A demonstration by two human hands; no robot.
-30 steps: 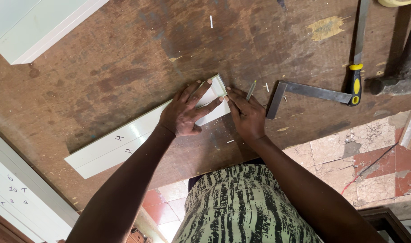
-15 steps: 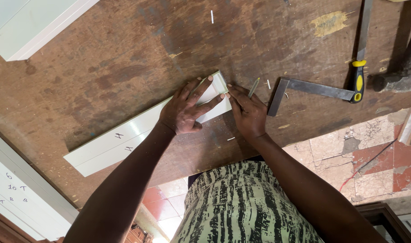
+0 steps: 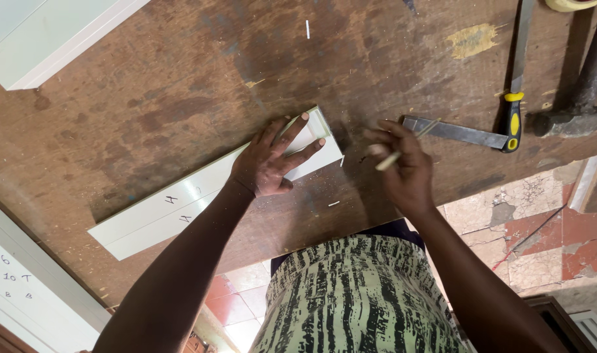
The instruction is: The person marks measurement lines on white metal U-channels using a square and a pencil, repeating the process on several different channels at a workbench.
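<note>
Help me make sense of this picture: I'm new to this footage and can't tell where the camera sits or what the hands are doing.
The camera sits on a person's head and looks down, so you see their own two arms. There is no machine. The left hand lies flat, fingers spread, on a long white moulding strip that rests on a worn brown workbench. The right hand is lifted beside the strip's end and pinches a thin pencil; it looks blurred. To its right lie a metal try square with a yellow-and-black handle and a hammer. White boards sit at the upper left and lower left.
</note>
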